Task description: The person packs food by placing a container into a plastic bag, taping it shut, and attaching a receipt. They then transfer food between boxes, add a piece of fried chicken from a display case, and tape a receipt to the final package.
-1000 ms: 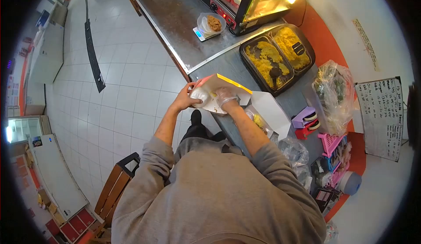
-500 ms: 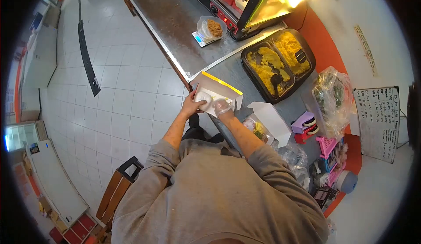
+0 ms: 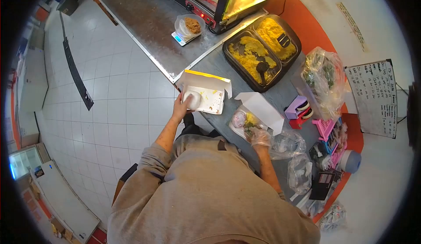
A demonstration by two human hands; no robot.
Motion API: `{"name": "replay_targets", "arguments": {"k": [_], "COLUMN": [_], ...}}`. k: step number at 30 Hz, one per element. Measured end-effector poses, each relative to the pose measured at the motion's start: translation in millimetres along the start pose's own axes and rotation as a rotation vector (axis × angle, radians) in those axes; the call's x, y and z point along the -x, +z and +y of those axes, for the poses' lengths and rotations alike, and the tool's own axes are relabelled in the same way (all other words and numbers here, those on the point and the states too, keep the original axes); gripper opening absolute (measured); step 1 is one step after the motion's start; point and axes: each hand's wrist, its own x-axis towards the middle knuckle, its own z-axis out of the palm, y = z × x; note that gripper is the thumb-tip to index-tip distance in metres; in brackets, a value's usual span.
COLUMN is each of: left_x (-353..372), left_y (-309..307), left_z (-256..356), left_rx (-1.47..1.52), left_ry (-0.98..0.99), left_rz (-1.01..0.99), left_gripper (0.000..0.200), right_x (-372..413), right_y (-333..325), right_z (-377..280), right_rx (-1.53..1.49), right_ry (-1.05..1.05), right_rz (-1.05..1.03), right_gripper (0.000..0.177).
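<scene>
My left hand [image 3: 181,106] grips the left end of an open white box [image 3: 215,105] with a yellow-edged lid, its thumb against a round white item [image 3: 192,99] inside. Small yellow and brown bits lie on the bottom of that box. My right hand [image 3: 259,138], in a clear glove, has its fingers closed at the food in a second open white box [image 3: 268,112]. This box holds a round wrapped item [image 3: 239,119], yellow food and something dark green. Whatever my right fingertips hold is hidden.
Beyond the boxes sits a black two-part tray [image 3: 263,86] of yellow food. A bowl of brown food [image 3: 192,25] stands on a scale by the lit warmer [image 3: 219,18]. Tape dispensers [image 3: 299,111], plastic bags [image 3: 300,174] and a pink basket [image 3: 325,129] are at the right.
My right hand has left the yellow-edged box and moved right to the second box. The view has shifted. My left hand still grips the first box.
</scene>
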Motion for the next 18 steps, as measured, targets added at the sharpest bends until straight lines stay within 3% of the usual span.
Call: {"name": "replay_targets", "arguments": {"k": [2,3,5,7,9,10,11,12,13,14,15,18], "left_x": [-3.8,-4.3,2.3,8.8,15.6,8.2,-8.6,-13.7,-18.5,-19.4,-18.4,-8.7], "left_y": [-0.3,-0.1,5.8,14.5,19.0,15.9,12.0,9.7,7.4,8.0,10.4,17.5], "left_z": [-12.8,-16.2,-17.7,-17.4,-15.2,-28.3,-52.7,-59.2,-65.3,-65.6,-67.8,-54.0], "left_rx": [0.046,0.098,0.074,0.05,0.127,0.129,0.061,0.032,0.001,-0.17,-0.341,-0.238], "left_ry": [-0.013,-0.028,0.015,0.051,0.015,0.016,0.144,0.211,0.276,0.374,0.461,0.418], "left_rz": [0.012,0.028,0.041,0.054,0.111,0.12,0.155,0.179,0.204,0.276,0.345,0.339], "left_gripper": [0.051,0.052,0.054,0.056,0.052,0.052,0.052,0.052,0.052,0.054,0.057,0.054], "right_x": [5.7,-0.5,-27.8,-72.5,-115.4,-136.7,-155.3,-174.3,-190.4,-197.6,-195.7,-191.3], "right_y": [-9.7,-12.3,-10.3,4.7,35.1,45.5,54.4,70.8,96.0,117.5,132.6,148.0], "right_z": [-1.5,-6.2,-24.6,-64.0,-95.8,-110.0,-124.2,-127.8,-125.2,-120.4,-111.4,-95.9], "right_rx": [0.317,0.313,0.079,0.021,-0.09,0.022,0.139,0.14,0.325,0.515,0.521,0.551], "right_ry": [0.088,0.086,-0.039,-0.32,-0.369,-0.269,-0.17,-0.183,-0.291,-0.399,-0.411,-0.463], "right_rz": [-0.094,-0.09,0.075,0.129,-0.01,-0.244,-0.474,-0.476,-0.562,-0.645,-0.651,-0.658], "right_gripper": [0.013,0.013,0.015,0.018,0.021,0.024,0.026,0.026,0.027,0.027,0.027,0.023]}}
